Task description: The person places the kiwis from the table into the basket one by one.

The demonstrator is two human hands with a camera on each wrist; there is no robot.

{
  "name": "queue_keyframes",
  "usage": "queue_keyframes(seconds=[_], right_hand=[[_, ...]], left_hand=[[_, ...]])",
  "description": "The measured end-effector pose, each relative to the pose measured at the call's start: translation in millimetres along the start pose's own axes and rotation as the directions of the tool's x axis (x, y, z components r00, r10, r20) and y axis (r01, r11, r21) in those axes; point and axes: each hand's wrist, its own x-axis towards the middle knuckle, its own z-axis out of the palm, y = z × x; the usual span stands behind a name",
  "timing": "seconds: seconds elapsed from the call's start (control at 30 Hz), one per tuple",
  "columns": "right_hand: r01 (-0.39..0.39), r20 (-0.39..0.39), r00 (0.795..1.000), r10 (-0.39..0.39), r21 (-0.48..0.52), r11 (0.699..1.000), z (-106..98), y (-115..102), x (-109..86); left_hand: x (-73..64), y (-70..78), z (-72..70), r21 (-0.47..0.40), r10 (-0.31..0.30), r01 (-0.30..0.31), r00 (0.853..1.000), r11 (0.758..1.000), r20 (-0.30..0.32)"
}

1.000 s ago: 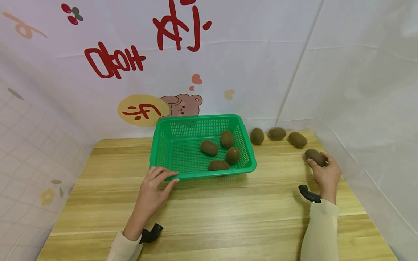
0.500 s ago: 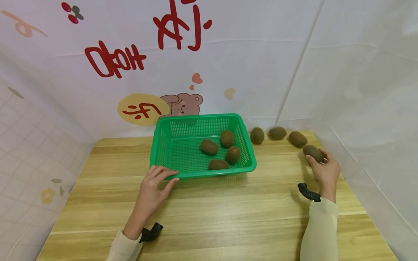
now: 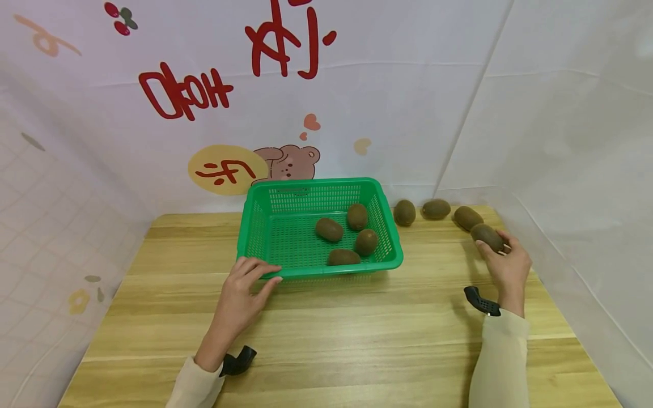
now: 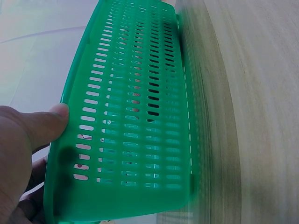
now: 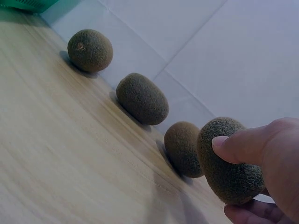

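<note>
My right hand (image 3: 509, 266) holds a brown kiwi (image 3: 487, 237) between thumb and fingers, over the table's right side. In the right wrist view the thumb lies across the fuzzy skin of this kiwi (image 5: 226, 179), and a shadow falls on the wood below. Front left, my left hand (image 3: 244, 292) pinches the rim of a green plastic basket (image 3: 326, 271). From the left wrist the thumb (image 4: 51, 123) shows outside the slotted wall, with the other fingers partly hidden behind the rim. Several kiwis, one being this kiwi (image 3: 329, 229), lie in the basket's right half.
Three more kiwis stand in a row along the back edge: one kiwi (image 3: 405, 212) beside the basket, a middle kiwi (image 3: 436, 209), and a third kiwi (image 3: 466, 218) close to the held one. A white printed cloth (image 3: 408, 102) walls the wooden table (image 3: 357, 340).
The kiwi in my right hand has risen slightly and shifted left, now overlapping the nearest kiwi of the row in the head view. My left hand stays on the basket rim.
</note>
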Motion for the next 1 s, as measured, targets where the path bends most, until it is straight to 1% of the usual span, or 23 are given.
queue_keyframes(seconds=[0.2, 0.3, 0.47, 0.6, 0.8, 1.0], right_hand=[[0.025, -0.003, 1.0, -0.025, -0.015, 1.0, 3, -5, -1.0], [0.042, 0.0, 0.999, -0.042, -0.002, 0.999, 5, -7, -2.3], [0.08, 0.0, 0.997, -0.08, 0.023, 0.997, 9, -10, -4.4], [0.085, 0.003, 0.996, -0.085, 0.011, 0.996, 11, -15, -5.2], [0.093, 0.027, 0.995, -0.092, -0.01, 0.996, 11, -24, -7.5], [0.125, 0.051, 0.991, -0.126, 0.02, 0.992, 13, -34, -13.1]], left_hand=[[-0.4, -1.3, -0.7, 0.008, 0.0, 0.0, 1.0, 1.0, -0.005], [-0.5, -1.4, -1.5, 0.008, -0.004, 0.004, 1.0, 1.0, -0.003], [0.0, -2.0, -1.2, 0.005, 0.006, -0.006, 1.0, 1.0, 0.002], [1.3, -2.4, -0.6, -0.001, 0.005, -0.005, 1.0, 1.0, 0.009], [1.1, -2.8, -0.5, 0.006, 0.003, -0.003, 1.0, 1.0, 0.008], [1.0, -2.2, -1.5, 0.005, -0.002, 0.002, 1.0, 1.0, 0.016]])
